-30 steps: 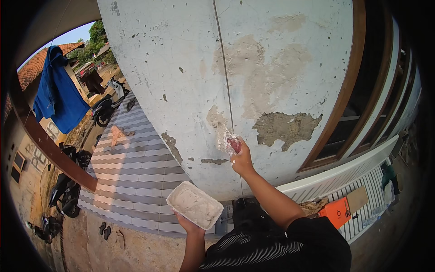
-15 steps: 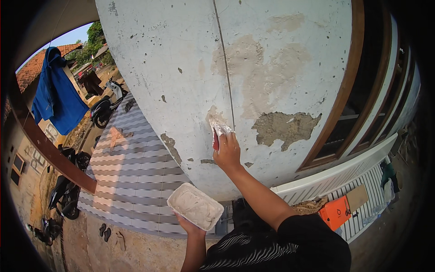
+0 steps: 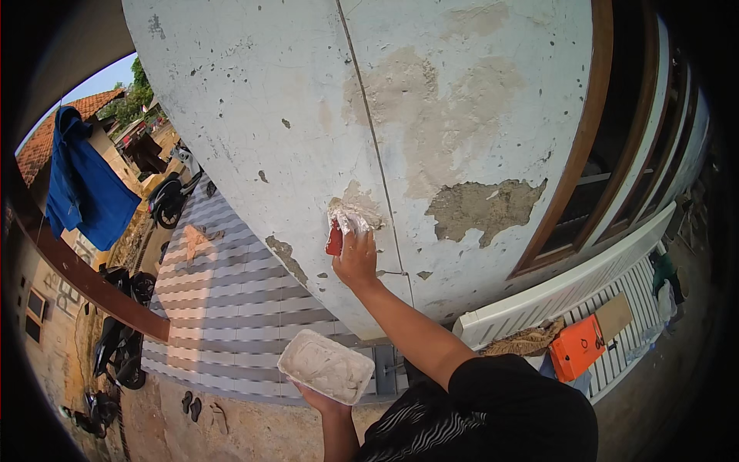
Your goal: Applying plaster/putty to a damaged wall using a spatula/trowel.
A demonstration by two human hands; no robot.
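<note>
My right hand (image 3: 356,260) is closed on a red scraper (image 3: 334,240) and presses it against the white wall (image 3: 292,162). Pale putty covers the tool's edge and smears my fingertips, so the blade is hidden. Around it is a small beige putty patch (image 3: 359,194), just left of a thin cable (image 3: 375,150) running down the wall. Lower down, my left hand (image 3: 317,396) grips a white rectangular plastic tub (image 3: 368,382) from beneath, its fingers mostly out of sight. Creamy putty (image 3: 323,366) lies in the tub.
Right of my hand, bare grey mortar (image 3: 486,209) shows through broken paint. Farther right are a wooden window frame (image 3: 566,192) and a white slatted bench (image 3: 616,350) carrying an orange bag (image 3: 577,348). A tiled porch (image 3: 223,308), hanging blue cloth (image 3: 92,185) and parked motorbikes (image 3: 115,346) lie left.
My right hand has turned and shifted slightly left on the wall with the scraper, exposing more of its red part. The tub stays in my left hand. The whole view has tilted a little.
</note>
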